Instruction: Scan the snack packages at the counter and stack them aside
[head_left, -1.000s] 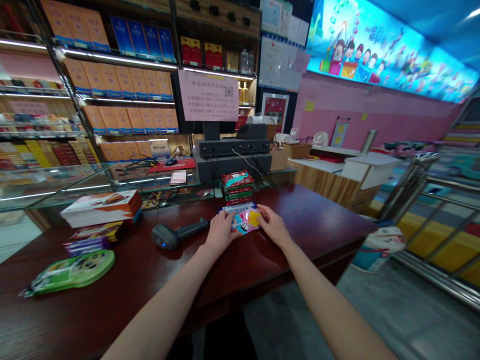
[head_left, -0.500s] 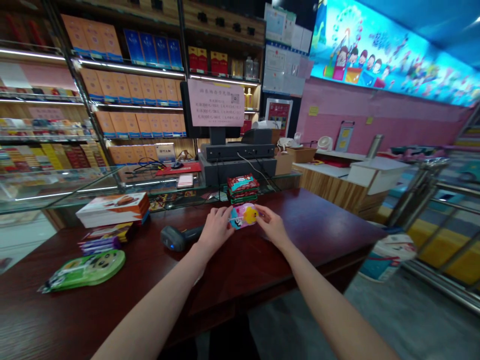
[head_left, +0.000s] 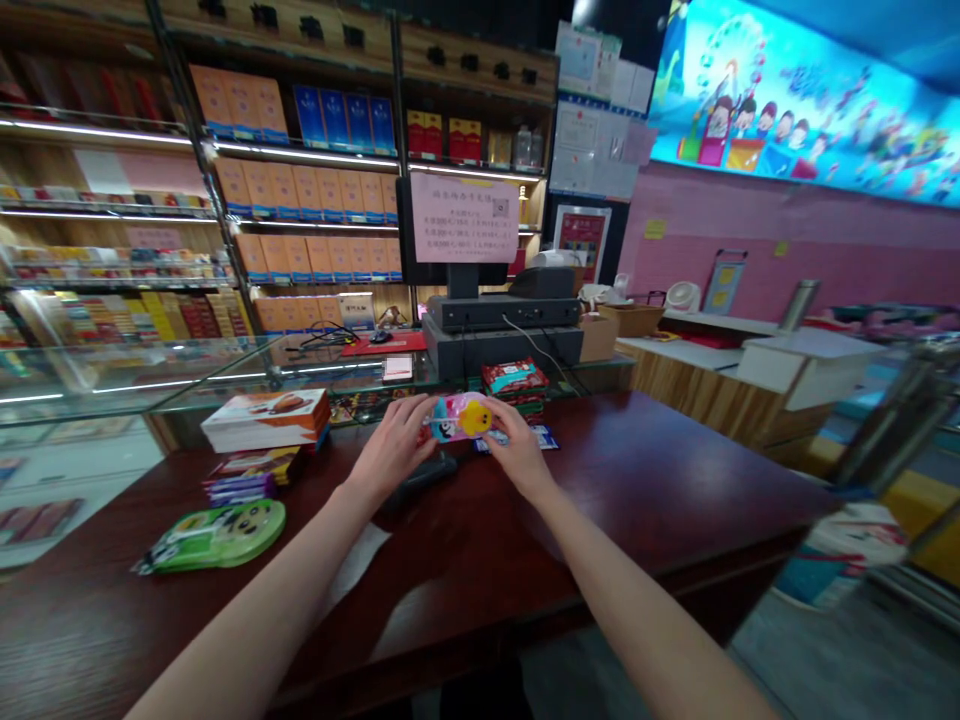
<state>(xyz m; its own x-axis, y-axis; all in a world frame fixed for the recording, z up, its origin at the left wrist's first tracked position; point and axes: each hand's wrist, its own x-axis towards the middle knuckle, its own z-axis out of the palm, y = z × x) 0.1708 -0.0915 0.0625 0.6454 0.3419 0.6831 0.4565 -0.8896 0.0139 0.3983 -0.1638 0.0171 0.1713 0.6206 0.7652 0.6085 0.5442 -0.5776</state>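
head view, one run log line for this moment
left hand: grip on pink packet | right hand: same | barcode scanner just below

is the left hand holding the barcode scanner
No, the left hand grips a pink packet while the barcode scanner lies on the counter.

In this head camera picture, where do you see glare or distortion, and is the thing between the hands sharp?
In the head view, wide-angle distortion bends the glass display counter and the lit shelves; strip-light reflections streak the glass. Pale reflections lie on the glossy dark red wooden counter below the left hand. The pink plastic packet at the right hand looks fairly sharp.
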